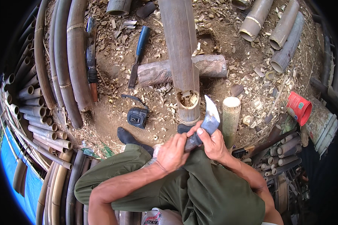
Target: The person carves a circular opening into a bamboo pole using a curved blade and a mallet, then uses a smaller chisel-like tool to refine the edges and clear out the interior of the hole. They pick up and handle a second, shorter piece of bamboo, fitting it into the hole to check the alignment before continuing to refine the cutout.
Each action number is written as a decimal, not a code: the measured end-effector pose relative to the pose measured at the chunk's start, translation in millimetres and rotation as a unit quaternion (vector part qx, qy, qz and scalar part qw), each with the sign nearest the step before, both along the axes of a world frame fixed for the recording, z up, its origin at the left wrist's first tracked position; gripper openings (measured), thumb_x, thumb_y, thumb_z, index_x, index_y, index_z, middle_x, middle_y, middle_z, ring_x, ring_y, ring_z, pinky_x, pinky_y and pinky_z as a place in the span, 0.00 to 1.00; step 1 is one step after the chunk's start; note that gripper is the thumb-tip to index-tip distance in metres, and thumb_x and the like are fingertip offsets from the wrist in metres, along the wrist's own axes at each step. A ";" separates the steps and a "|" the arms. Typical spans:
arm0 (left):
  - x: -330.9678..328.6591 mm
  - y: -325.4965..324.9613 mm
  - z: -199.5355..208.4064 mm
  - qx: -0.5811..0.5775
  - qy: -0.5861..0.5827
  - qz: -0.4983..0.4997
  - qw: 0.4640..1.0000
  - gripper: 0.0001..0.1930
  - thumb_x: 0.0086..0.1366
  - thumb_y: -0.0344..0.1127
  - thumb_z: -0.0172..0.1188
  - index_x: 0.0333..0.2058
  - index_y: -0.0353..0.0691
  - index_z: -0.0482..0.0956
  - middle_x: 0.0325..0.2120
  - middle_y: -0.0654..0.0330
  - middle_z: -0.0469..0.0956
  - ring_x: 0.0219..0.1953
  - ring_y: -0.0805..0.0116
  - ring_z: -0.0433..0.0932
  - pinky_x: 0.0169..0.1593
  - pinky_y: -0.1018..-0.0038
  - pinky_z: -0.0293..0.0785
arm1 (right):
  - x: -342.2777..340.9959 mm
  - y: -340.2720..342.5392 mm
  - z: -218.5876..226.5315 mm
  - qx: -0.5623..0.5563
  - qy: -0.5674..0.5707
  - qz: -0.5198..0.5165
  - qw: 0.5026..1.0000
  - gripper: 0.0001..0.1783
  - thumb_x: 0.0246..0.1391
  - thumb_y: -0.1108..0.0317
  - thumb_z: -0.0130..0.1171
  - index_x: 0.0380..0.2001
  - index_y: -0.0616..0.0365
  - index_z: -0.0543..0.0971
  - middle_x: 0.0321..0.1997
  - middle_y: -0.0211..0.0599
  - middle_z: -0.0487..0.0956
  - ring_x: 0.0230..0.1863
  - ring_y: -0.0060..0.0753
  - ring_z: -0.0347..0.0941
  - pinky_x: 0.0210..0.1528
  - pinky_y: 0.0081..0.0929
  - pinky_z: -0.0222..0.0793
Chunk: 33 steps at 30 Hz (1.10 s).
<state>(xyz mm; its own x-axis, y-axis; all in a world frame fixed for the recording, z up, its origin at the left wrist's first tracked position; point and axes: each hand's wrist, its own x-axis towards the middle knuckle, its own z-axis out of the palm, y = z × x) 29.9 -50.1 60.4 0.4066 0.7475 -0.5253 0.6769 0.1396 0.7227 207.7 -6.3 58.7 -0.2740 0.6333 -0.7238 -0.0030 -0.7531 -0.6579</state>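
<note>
A knife with a curved, pointed blade [211, 115] and a dark handle [193, 143] is held above my lap, its tip pointing up and away from me. My right hand [213, 144] is closed round the handle near the blade, thumb along the top. My left hand [172, 154], slightly blurred, has its fingers curled at the handle's lower end. Just beyond lies a thick bamboo pole [180, 45] with an opening cut near its close end; pale chips lie inside. It rests across a short log [154, 73]. A short bamboo piece [231, 116] stands right of the blade.
A chisel [141, 48] with a blue handle and a black tape measure [137, 117] lie on the chip-strewn ground. Long bamboo poles [65, 63] lie at left, cut bamboo pieces [253, 20] at far right. A red container [297, 108] and stacked bamboo [287, 152] are at right.
</note>
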 end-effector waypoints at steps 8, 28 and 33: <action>-79.5 152.0 58.0 -0.096 0.118 -0.304 0.940 0.21 0.49 0.33 0.64 0.43 0.38 0.71 0.26 0.50 0.79 0.29 0.48 0.82 0.35 0.59 0.78 | -33.5 15.0 -26.5 -0.310 0.358 -0.152 0.868 0.20 0.67 0.57 0.51 0.56 0.56 0.70 0.52 0.38 0.79 0.31 0.32 0.80 0.38 0.28 0.76; -71.8 131.9 47.3 -0.185 0.080 -0.252 0.947 0.22 0.50 0.35 0.64 0.42 0.32 0.68 0.25 0.43 0.79 0.31 0.41 0.81 0.36 0.53 0.77 | -23.4 21.3 -18.2 -0.316 0.263 -0.124 0.903 0.16 0.65 0.61 0.52 0.51 0.57 0.74 0.46 0.42 0.80 0.24 0.29 0.75 0.32 0.27 0.73; -59.1 79.4 21.3 -0.251 -0.015 -0.107 0.962 0.24 0.51 0.34 0.61 0.44 0.29 0.67 0.23 0.36 0.77 0.31 0.35 0.79 0.37 0.51 0.74 | -14.9 27.6 -11.8 -0.251 0.074 -0.005 0.965 0.13 0.63 0.63 0.52 0.45 0.59 0.76 0.38 0.38 0.81 0.22 0.27 0.73 0.28 0.27 0.71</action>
<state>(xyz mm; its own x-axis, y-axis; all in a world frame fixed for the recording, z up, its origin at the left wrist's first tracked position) -29.2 29.3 81.7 0.5439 0.3000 -0.7837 0.7089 0.3354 0.6204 192.8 21.4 46.9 -0.3943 0.2157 -0.8933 -0.0773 -0.9764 -0.2016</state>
